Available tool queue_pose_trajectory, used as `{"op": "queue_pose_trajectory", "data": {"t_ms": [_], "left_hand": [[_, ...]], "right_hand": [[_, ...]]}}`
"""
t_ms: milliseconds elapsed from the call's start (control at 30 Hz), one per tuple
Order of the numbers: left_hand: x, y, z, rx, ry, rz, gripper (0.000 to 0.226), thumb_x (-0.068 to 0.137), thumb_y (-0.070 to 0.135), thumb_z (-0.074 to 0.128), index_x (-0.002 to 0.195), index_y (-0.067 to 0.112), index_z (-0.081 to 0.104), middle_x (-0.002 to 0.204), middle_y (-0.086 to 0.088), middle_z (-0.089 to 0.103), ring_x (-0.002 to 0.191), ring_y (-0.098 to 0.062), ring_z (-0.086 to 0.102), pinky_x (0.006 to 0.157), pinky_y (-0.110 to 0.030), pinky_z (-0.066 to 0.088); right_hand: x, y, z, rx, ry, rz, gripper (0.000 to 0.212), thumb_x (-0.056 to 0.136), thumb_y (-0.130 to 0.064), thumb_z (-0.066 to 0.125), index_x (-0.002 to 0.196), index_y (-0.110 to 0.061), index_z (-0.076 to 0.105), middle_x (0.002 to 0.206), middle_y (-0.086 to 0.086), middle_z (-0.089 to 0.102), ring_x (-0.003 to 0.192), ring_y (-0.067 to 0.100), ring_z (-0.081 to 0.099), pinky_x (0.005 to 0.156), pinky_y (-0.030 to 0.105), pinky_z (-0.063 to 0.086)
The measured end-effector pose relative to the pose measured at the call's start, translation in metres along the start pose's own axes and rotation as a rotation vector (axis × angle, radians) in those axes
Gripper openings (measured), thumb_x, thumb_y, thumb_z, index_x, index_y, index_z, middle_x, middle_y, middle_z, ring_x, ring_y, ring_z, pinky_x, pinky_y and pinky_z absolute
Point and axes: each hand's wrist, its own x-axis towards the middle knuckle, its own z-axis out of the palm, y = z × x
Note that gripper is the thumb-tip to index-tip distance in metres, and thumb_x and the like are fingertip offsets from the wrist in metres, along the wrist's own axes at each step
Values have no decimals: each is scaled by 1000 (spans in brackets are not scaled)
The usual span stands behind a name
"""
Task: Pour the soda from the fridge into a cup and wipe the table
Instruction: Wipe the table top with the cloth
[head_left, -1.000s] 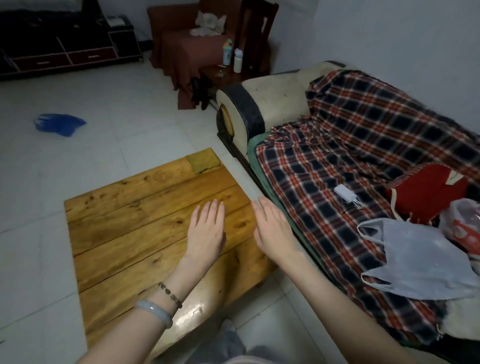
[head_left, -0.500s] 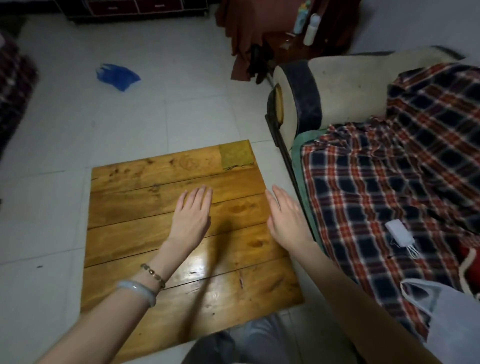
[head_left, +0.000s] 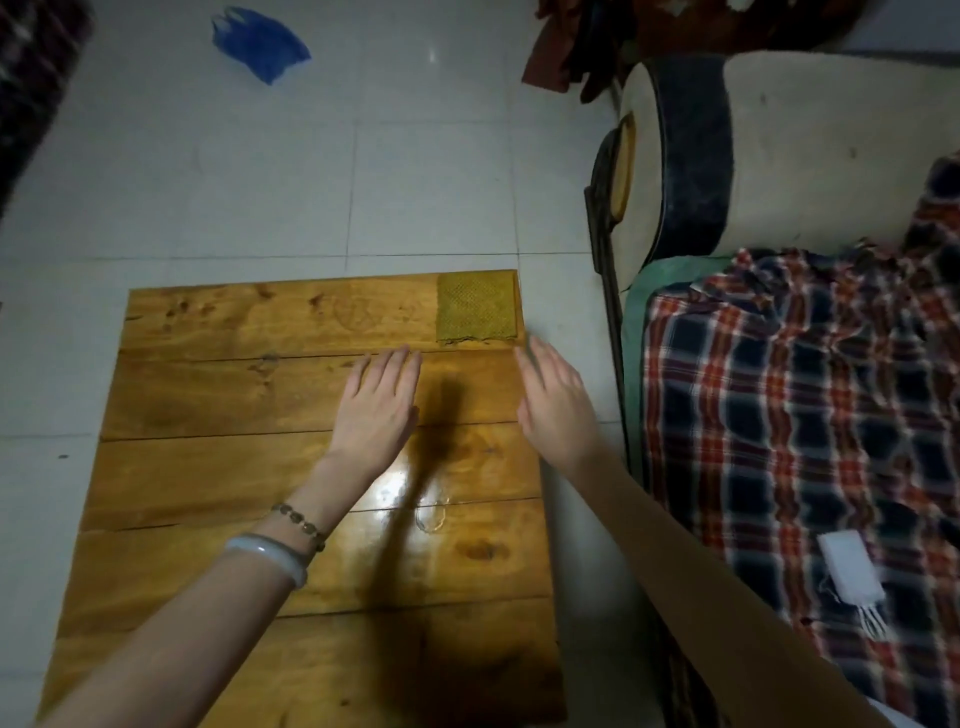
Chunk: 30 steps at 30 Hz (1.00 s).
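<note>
A low wooden plank table (head_left: 218, 483) fills the lower middle of the head view. A yellow-green mesh cloth (head_left: 477, 307) lies flat on its far right corner. My left hand (head_left: 378, 405) hovers flat over the table's middle, fingers together and stretched out, holding nothing. My right hand (head_left: 556, 402) is held edge-on over the table's right side, fingers extended, also with nothing in it. Both hands sit just short of the cloth. No soda, cup or fridge is in view.
A sofa with a plaid cover (head_left: 800, 415) and a pale armrest (head_left: 779, 150) stands right of the table. A small white device (head_left: 849, 571) lies on the cover. A blue plastic bag (head_left: 257, 44) lies on the white tiled floor at the far left.
The view has tilted down and swung left, bringing the table squarely below me. Both hands have stayed flat and open over the table, now closer to the mesh cloth.
</note>
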Motion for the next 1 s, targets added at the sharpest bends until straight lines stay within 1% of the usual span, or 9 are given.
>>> {"op": "queue_pose_trajectory", "data": {"t_ms": [233, 333, 433, 567, 733, 800, 867, 933, 1000], "left_hand": [[50, 7, 72, 18, -96, 25, 77, 69, 32, 78, 133, 1, 49, 131, -15, 55, 120, -31, 53, 103, -45, 39], [67, 0, 99, 39, -111, 15, 74, 72, 35, 75, 134, 3, 49, 133, -13, 55, 120, -30, 53, 103, -44, 39], [93, -10, 117, 33, -87, 24, 72, 71, 34, 76, 131, 3, 51, 129, -14, 58, 117, -30, 55, 101, -44, 40], [119, -10, 140, -59, -56, -24, 66, 76, 31, 72, 131, 2, 49, 124, -14, 60, 113, -30, 57, 100, -44, 40], [142, -3, 165, -133, 1, 8, 56, 77, 28, 70, 126, 6, 54, 121, -10, 62, 110, -28, 59, 99, -43, 41], [151, -4, 173, -144, 5, 8, 54, 79, 28, 69, 125, 6, 55, 120, -11, 63, 110, -29, 58, 100, -43, 40], [159, -8, 182, -131, 21, 24, 50, 79, 29, 70, 121, 6, 58, 117, -11, 64, 108, -29, 59, 99, -44, 40], [164, -13, 188, -120, 51, 44, 43, 79, 28, 69, 115, 8, 61, 111, -10, 65, 105, -29, 60, 99, -44, 39], [168, -16, 191, -116, 89, 70, 33, 80, 26, 68, 108, 9, 65, 103, -8, 67, 99, -29, 61, 99, -44, 37]], "right_hand": [[66, 35, 61, 37, -68, -41, 57, 87, -9, 54, 140, -4, 36, 147, 17, 35, 138, 30, 30, 113, 43, 27], [89, 47, 84, 47, -91, -30, 54, 91, -12, 49, 142, -6, 33, 150, 13, 30, 141, 26, 22, 114, 37, 18], [106, 60, 102, 50, -111, -12, 55, 92, -13, 46, 144, -7, 29, 153, 11, 23, 143, 23, 15, 117, 36, 16], [126, 71, 124, 80, -127, -27, 53, 93, -11, 45, 143, -5, 29, 154, 11, 23, 143, 22, 15, 115, 33, 14], [147, 86, 152, 66, -143, -52, 50, 96, -13, 43, 143, -6, 30, 153, 10, 24, 143, 22, 16, 115, 31, 12], [153, 93, 162, 49, -148, -62, 50, 94, -15, 48, 141, -3, 34, 151, 13, 29, 142, 26, 21, 115, 35, 15], [159, 99, 171, 48, -122, -81, 48, 90, -14, 56, 134, 2, 45, 143, 19, 41, 135, 34, 34, 111, 43, 26], [164, 103, 178, 39, -70, -109, 43, 81, -10, 67, 120, 6, 58, 127, 24, 56, 120, 39, 52, 99, 49, 40], [168, 105, 181, -16, 7, -151, 37, 73, -7, 75, 106, 6, 66, 112, 23, 65, 103, 38, 63, 86, 49, 50]]}}
